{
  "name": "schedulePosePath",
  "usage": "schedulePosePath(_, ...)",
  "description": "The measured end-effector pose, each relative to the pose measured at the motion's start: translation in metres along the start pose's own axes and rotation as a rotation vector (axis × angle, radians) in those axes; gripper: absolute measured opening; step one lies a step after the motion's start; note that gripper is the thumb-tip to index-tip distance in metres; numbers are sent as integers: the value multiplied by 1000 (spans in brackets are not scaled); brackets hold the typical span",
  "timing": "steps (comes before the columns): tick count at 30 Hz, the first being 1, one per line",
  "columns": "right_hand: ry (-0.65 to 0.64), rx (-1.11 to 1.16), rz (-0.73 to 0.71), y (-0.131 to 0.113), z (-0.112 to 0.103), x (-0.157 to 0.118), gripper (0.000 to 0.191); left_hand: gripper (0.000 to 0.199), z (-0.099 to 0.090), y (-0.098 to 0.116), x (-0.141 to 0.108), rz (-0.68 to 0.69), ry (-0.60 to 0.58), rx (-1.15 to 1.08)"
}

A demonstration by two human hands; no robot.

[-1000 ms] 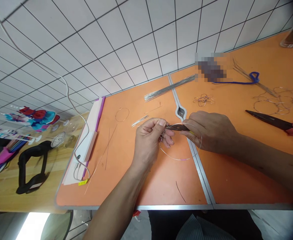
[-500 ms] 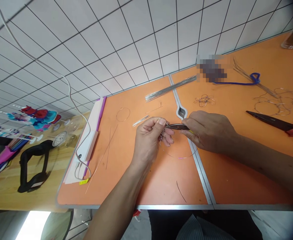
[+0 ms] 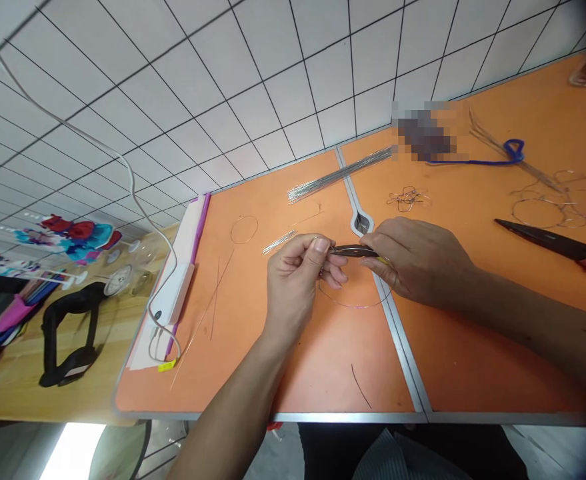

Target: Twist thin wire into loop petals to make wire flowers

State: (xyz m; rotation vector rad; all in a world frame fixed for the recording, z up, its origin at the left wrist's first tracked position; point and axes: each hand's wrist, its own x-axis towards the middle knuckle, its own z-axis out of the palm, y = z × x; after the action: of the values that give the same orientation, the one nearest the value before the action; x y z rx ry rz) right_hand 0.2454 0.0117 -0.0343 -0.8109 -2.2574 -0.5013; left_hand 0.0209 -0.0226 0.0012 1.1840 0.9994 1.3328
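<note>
My left hand [image 3: 295, 273] pinches a thin wire between thumb and index finger, its other fingers curled below. My right hand [image 3: 413, 257] is wrapped round pliers [image 3: 355, 251], whose dark jaws point left and meet the wire at my left fingertips. From there a thin wire loop [image 3: 335, 302] hangs in a curve below both hands, with small pink beads [image 3: 359, 307] at its lowest part. The exact spot where the jaws grip is too small to make out.
Behind the hands lies a bundle of straight wires [image 3: 340, 175]. Scissors [image 3: 547, 240] and tangled wire [image 3: 409, 199] are on the right of the orange table [image 3: 323, 373]. At the left stand a white power strip [image 3: 175, 293] with a cable and a black frame [image 3: 50, 333].
The beaded loop has risen slightly and its curve shows more fully between the hands. Both hands stay almost in place; the whole view has shifted a little.
</note>
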Motion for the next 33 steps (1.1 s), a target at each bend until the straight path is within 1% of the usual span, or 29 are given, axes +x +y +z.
schedulePosePath(6, 10, -22, -13, -1, -1, 1, 31, 30, 1, 0, 0, -11, 7, 26)
schedulePosePath(11, -18, -25, 6, -2, -2, 1, 31, 33, 1, 2, -1, -42, 23, 42)
schedulePosePath(14, -23, -40, -8, -1, -2, 1, 31, 35, 1, 1, -1, -55, 26, 31)
schedulePosePath(24, -15, -70, -13, -3, -5, 1, 36, 31, 0, 0, -1, -49, 12, 26)
schedulePosePath(29, -58, -47, 8, -3, -4, 0, 39, 30, 1, 1, -1, -52, 14, 26)
schedulePosePath(33, -34, -61, -7, -3, -6, 1, 40, 32, 1, 0, -1, -53, 13, 22)
